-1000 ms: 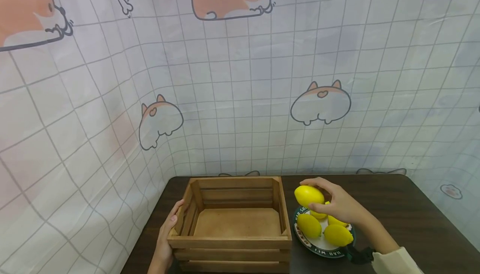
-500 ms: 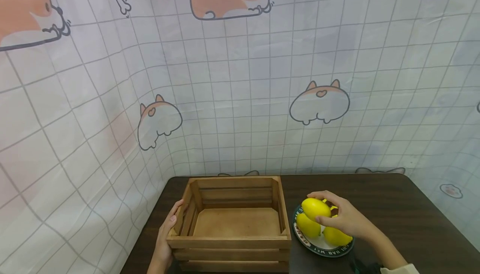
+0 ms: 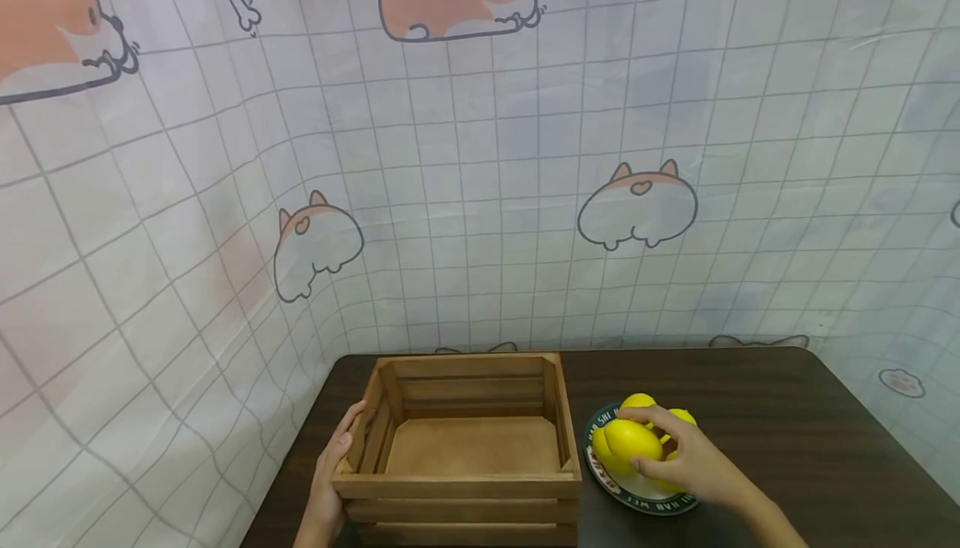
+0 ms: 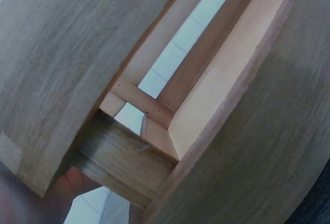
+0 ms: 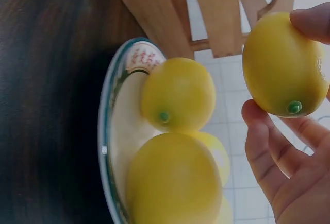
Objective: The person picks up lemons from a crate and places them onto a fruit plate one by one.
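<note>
My right hand (image 3: 697,465) pinches a yellow lemon (image 3: 635,441) between thumb and fingers. In the head view it overlaps the plate; the right wrist view shows this lemon (image 5: 283,64) apart from the others. Several more lemons (image 5: 178,95) lie on a round, dark-rimmed plate (image 3: 637,503), some partly hidden behind my hand. Against the outer left side of a slatted wooden crate (image 3: 461,488) rests my left hand (image 3: 326,477), its fingers reaching along that side. Only part of this hand (image 4: 77,183) shows beside the slats in the left wrist view. Inside, the crate's floor is bare.
Crate and plate stand side by side on a dark brown table (image 3: 780,423), the plate close to the crate's right side. A white gridded curtain (image 3: 495,264) with cartoon dogs hangs behind the table and at its left.
My right hand has lowered the held lemon toward the near side of the plate, uncovering lemons at the back. The left hand and the crate have stayed put.
</note>
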A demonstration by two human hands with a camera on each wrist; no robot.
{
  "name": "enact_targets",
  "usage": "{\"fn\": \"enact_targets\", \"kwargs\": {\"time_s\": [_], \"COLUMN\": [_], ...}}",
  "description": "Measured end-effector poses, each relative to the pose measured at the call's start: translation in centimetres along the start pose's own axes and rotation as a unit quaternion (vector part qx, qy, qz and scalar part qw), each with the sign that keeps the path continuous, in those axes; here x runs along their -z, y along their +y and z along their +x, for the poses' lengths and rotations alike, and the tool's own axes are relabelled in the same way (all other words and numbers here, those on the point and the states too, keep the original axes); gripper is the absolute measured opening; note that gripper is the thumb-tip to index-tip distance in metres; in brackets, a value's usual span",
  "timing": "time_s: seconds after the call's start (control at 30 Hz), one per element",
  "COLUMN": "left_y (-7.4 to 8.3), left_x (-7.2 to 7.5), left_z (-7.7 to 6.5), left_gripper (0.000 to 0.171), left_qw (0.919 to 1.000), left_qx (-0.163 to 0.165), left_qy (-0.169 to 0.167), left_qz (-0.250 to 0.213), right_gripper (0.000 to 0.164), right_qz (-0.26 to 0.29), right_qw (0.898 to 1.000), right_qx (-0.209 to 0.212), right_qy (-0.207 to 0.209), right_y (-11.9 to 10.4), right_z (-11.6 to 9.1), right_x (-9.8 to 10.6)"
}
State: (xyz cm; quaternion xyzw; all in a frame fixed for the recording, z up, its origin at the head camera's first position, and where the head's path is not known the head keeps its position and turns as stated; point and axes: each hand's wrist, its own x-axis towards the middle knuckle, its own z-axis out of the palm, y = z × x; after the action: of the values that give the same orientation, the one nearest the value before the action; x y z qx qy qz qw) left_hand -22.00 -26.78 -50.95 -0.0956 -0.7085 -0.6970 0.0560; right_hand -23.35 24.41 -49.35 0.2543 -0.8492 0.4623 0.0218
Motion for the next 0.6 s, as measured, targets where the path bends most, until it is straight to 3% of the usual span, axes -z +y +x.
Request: {"fn": "enact_targets", "kwargs": {"time_s": [0.37, 0.6], "left_y": [-0.3, -0.2], "left_x": [0.0, 0.0], "left_z": [-0.1, 0.0], "left_gripper": [0.053, 0.052], "left_qw": [0.9999, 0.9999], "left_qx": [0.012, 0.008], "left_qy": [0.006, 0.008], "left_qz": [0.003, -0.005], "right_gripper": [0.054, 0.054], "right_qz": [-0.054, -0.087], "right_qw": [0.998, 0.996], "right_qx": [0.024, 0.011], "right_qy": [0.01, 0.009], "right_y": [0.2, 0.4], "right_z": [-1.0, -1.5], "right_x": [-1.6, -2.2]}}
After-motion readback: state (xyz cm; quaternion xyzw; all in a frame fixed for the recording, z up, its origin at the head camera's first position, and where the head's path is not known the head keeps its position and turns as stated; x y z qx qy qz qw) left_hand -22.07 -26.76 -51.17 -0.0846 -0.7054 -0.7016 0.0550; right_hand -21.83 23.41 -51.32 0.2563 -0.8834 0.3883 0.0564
